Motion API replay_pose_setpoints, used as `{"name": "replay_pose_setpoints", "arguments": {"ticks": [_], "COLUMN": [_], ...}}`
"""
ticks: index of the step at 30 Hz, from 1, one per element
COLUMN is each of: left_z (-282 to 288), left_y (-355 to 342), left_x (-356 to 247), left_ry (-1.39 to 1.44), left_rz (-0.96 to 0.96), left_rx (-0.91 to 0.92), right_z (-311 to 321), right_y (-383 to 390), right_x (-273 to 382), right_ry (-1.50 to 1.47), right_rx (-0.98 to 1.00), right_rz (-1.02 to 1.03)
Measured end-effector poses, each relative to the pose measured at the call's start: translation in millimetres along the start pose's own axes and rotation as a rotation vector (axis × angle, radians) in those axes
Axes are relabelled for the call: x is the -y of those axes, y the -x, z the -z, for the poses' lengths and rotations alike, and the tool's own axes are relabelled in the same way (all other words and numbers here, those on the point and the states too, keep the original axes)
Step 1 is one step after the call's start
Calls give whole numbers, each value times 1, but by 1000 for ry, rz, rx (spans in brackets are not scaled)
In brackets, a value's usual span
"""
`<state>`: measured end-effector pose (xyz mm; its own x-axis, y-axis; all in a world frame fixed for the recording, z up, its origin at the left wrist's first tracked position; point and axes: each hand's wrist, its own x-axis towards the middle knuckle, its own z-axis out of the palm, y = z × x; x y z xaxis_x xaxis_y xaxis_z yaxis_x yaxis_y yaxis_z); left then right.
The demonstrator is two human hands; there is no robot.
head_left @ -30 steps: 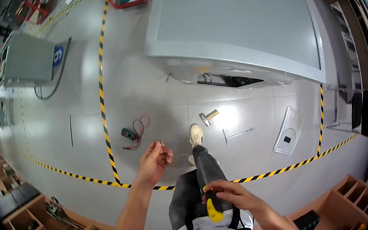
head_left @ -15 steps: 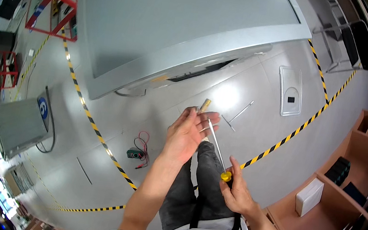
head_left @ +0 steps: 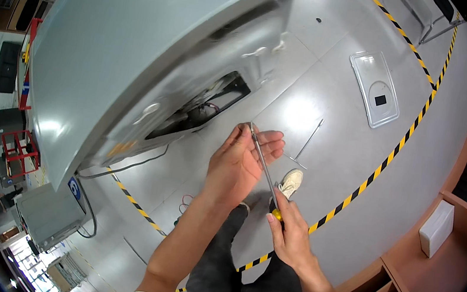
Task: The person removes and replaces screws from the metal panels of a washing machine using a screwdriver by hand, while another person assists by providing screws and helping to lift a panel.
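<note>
A long screwdriver (head_left: 264,167) with a thin metal shaft and a yellow handle is gripped in my right hand (head_left: 292,236), its tip pointing up and to the left. At that tip, the thumb and index finger of my left hand (head_left: 236,167) are pinched together, and its other fingers spread behind the shaft. Whatever small thing sits in the pinch is too small to make out. Beyond my left hand stands a large grey metal casing (head_left: 136,31). Its underside has a dark opening (head_left: 206,106) with wires visible inside.
On the floor lie a T-shaped metal rod (head_left: 309,140) and a clear plastic cover (head_left: 375,89). Yellow-black tape (head_left: 387,158) marks the floor. Wooden shelving (head_left: 407,272) with a white box (head_left: 437,228) stands to the right. A grey cabinet unit (head_left: 48,209) is at left.
I have stepped nearer, so the casing fills more of the upper left and its opening shows. The screwdriver tip has come up to my left thumb and index finger. My right hand sits higher.
</note>
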<state>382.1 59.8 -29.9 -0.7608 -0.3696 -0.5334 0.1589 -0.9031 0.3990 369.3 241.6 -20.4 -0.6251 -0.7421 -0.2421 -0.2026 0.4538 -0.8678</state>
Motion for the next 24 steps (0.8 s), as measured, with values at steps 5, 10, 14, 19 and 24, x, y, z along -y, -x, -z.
{"name": "replay_pose_setpoints", "arguments": {"ticks": [5, 10, 14, 19, 24], "left_z": [-1, 5, 17, 26, 42], "left_y": [-60, -101, -119, -138, -151], "left_x": [32, 30, 27, 34, 30], "left_ry": [-19, -187, -318, -363, -380], "left_rz": [-96, -310, -464, -576, -736], "left_rx": [120, 208, 269, 424, 614], "right_z": [15, 4, -29, -60, -78], "right_y": [-42, -97, -126, -162, -189], "right_x": [-58, -102, -134, -167, -180], "right_ry": [34, 83, 27, -1, 31], "right_rx": [-81, -164, -246, -439, -546], "right_rz": [98, 259, 405, 573, 728]}}
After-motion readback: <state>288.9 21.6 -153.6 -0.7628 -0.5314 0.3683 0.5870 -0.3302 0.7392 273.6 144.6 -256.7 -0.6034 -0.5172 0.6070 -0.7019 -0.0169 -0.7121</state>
